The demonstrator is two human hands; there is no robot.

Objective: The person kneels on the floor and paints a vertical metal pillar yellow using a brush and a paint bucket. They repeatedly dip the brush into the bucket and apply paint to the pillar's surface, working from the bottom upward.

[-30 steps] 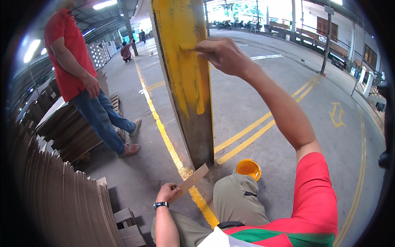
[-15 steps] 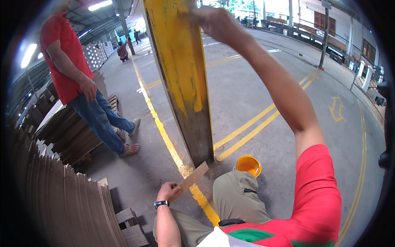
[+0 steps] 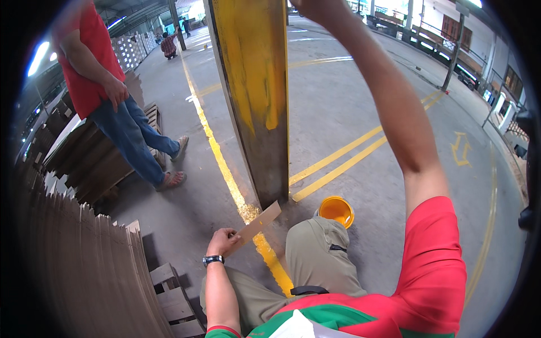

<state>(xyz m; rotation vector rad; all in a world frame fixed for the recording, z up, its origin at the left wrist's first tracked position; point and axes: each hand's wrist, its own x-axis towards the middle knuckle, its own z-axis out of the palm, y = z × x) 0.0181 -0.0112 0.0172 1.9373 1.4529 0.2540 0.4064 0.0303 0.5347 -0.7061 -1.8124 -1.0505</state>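
My left hand (image 3: 223, 241) is closed on one end of a flat brown cardboard strip (image 3: 259, 222). The strip slants over the yellow floor line, its far end close to the foot of a steel post (image 3: 265, 163). Wet-looking yellow paint covers the upper part of the post, streaky at its lower edge, with bare dark metal beneath. High up at the top edge, my right hand (image 3: 316, 8) is beside the post. Its fingers are mostly cut off, and whatever it may hold is out of sight. An orange-yellow bucket (image 3: 336, 212) with yellow paint stands beyond my bent knee.
To the left stands a person in a red shirt (image 3: 90, 62) and jeans. Stacked cardboard sheets (image 3: 84, 270) rise beside a wooden pallet (image 3: 174, 304) at my near left. More stacks lie behind that person. Yellow lines (image 3: 338, 166) cross the concrete floor. Another person (image 3: 168, 46) crouches far off.
My right hand has gone higher, partly out of the picture. The view has shifted, so post, bucket and strip appear higher. The left hand still holds the cardboard strip.
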